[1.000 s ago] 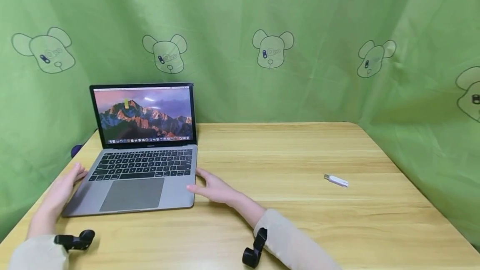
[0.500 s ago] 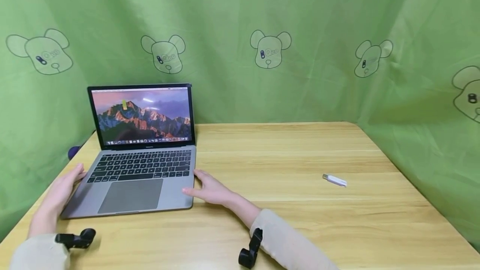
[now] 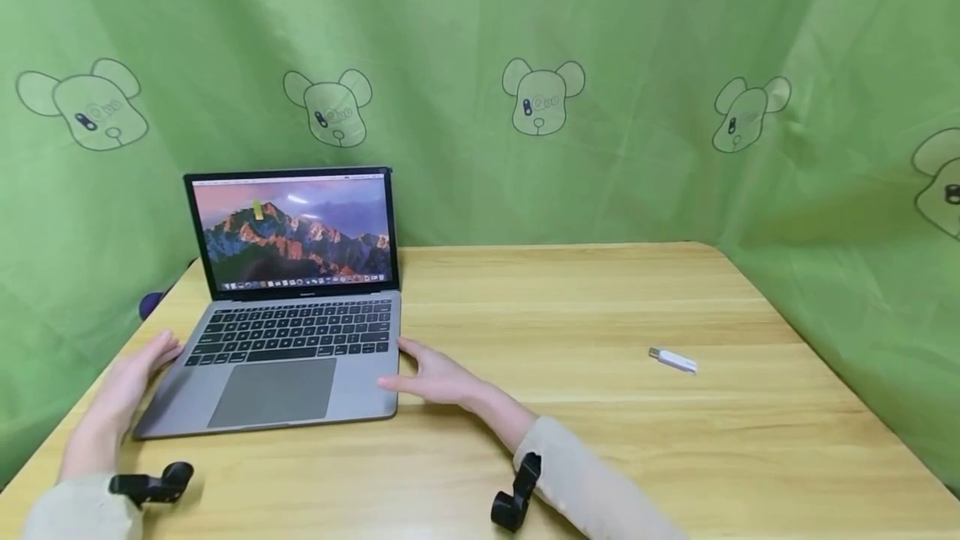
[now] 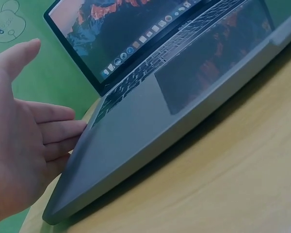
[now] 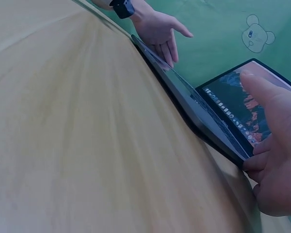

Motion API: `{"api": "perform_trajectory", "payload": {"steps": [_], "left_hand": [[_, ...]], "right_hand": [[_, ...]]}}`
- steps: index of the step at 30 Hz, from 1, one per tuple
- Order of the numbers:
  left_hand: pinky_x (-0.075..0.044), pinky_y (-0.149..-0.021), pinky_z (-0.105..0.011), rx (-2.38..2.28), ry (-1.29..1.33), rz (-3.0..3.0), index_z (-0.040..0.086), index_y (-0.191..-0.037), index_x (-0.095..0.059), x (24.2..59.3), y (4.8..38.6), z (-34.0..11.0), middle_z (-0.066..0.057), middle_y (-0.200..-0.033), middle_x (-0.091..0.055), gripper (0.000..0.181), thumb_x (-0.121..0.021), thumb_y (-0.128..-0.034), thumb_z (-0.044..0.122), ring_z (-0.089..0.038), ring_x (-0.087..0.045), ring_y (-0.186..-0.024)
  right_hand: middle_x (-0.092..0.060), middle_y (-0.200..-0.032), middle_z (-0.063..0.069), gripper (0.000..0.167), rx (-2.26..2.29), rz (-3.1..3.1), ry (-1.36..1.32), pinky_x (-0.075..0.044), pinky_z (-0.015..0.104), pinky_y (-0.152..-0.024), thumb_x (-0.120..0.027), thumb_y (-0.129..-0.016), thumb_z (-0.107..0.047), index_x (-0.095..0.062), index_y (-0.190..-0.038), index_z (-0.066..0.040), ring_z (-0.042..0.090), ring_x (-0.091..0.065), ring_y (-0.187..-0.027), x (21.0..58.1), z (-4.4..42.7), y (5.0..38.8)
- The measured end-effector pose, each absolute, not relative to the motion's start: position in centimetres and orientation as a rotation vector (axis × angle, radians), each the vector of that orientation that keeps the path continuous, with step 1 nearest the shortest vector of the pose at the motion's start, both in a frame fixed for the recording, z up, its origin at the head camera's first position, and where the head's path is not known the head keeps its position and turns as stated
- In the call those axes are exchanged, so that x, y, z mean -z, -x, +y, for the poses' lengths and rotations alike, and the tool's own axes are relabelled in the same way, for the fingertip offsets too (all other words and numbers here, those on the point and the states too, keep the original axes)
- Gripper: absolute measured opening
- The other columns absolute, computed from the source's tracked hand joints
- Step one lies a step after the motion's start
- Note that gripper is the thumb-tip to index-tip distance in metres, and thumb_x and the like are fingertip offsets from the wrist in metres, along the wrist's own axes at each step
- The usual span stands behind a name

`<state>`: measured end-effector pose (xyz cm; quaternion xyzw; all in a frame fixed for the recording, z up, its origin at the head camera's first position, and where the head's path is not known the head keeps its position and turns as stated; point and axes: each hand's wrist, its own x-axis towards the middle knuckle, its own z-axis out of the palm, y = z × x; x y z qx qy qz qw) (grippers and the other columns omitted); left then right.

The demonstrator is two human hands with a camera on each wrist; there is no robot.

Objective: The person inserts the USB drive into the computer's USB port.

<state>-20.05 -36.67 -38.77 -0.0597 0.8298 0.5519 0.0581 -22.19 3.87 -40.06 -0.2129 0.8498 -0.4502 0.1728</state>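
An open grey laptop (image 3: pixel 273 390) stands on the left half of the wooden table, its screen lit with a mountain picture. Along its left edge is my left hand (image 3: pixel 127 377), fingers extended, with the fingertips against the side in the left wrist view. My right hand (image 3: pixel 438 375) is at the right edge of the base. Its fingers touch that side, while the thumb (image 5: pixel 262 90) sticks out straight above the palm rest. The laptop's front edge (image 4: pixel 150 153) shows a shadow beneath it in the left wrist view; whether it is lifted I cannot tell.
A white USB stick (image 3: pixel 673 360) lies on the right part of the wooden table (image 3: pixel 570 298). A yellow-green tab (image 3: pixel 258 210) shows on the laptop screen. Green curtain (image 3: pixel 450 182) hangs behind and beside the table. Something purple (image 3: pixel 151 304) peeks out beyond the left table edge.
In the last half second the laptop has shifted slightly to the right, both hands staying at its sides. The USB stick lies in the same spot on the table.
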Motion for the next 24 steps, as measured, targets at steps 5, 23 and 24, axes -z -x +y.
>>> {"api": "perform_trajectory", "payload": {"steps": [5,23,24], "left_hand": [[0.003,-0.107,-0.059,-1.619,0.108,2.503,-0.010,-0.142,-0.005,38.4,19.9,-37.0,-0.019,-0.144,-0.009,0.082,-0.021,-0.0960,0.057,-0.044,0.000,-0.134],[0.003,-0.103,-0.065,-1.584,-0.053,2.467,-0.012,-0.142,-0.007,38.5,20.1,-38.5,-0.029,-0.147,-0.010,0.083,-0.016,-0.0962,0.057,-0.049,-0.002,-0.134],[0.003,-0.104,-0.064,-1.587,-0.064,2.462,-0.012,-0.142,-0.007,38.5,20.1,-38.6,-0.029,-0.147,-0.010,0.083,-0.016,-0.0964,0.056,-0.049,-0.003,-0.134]], "right_hand": [[-0.027,-0.150,0.010,0.081,1.315,2.368,0.603,-0.022,0.038,-0.111,-0.061,-0.087,-0.044,-0.024,-0.146,-0.003,0.022,-0.023,-0.137,39.9,3.9,22.4],[-0.025,-0.150,0.013,0.075,1.341,2.344,0.655,-0.016,0.044,-0.111,-0.060,-0.090,-0.036,-0.024,-0.146,-0.002,0.028,-0.020,-0.138,40.1,4.1,22.6],[-0.025,-0.150,0.013,0.075,1.338,2.346,0.657,-0.016,0.045,-0.111,-0.060,-0.090,-0.036,-0.024,-0.146,-0.002,0.028,-0.020,-0.138,40.1,4.1,22.6]]}}
